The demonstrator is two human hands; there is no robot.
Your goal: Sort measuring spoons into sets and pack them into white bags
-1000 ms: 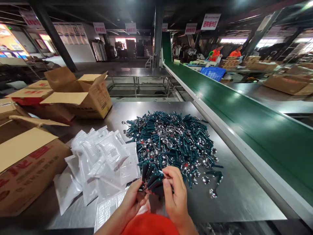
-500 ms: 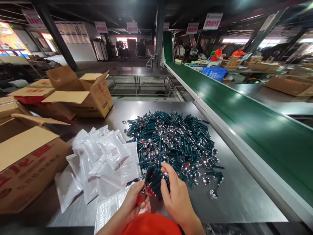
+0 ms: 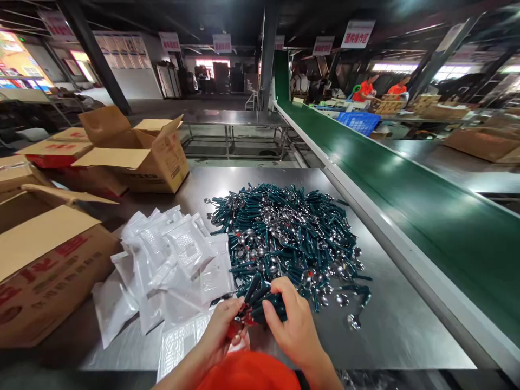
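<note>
A bunch of spoons (image 3: 260, 297) with dark green handles is between my hands, close to my body. My left hand (image 3: 224, 325) is closed around the bowl ends, which look shiny with red reflections. Curled about the handles from the right is my right hand (image 3: 293, 325), thumb and fingers on them. Just beyond lies a large heap of the same spoons (image 3: 284, 227), steel bowls and green handles pointing every way. One spoon (image 3: 354, 322) lies apart at the heap's right edge. White padded mailers (image 3: 189, 246) are piled to the left of my hands.
Open cardboard boxes (image 3: 162, 168) stand at the left on the steel table (image 3: 398, 336); another box (image 3: 60, 276) is nearer to me. A green conveyor belt (image 3: 398, 179) runs along the right side. Two people in orange work far back, near a blue basket (image 3: 359, 122).
The handles in the bunch have shifted and fan differently. My right hand has moved slightly, its fingers now curled further over the handles. The heap and mailers look the same.
</note>
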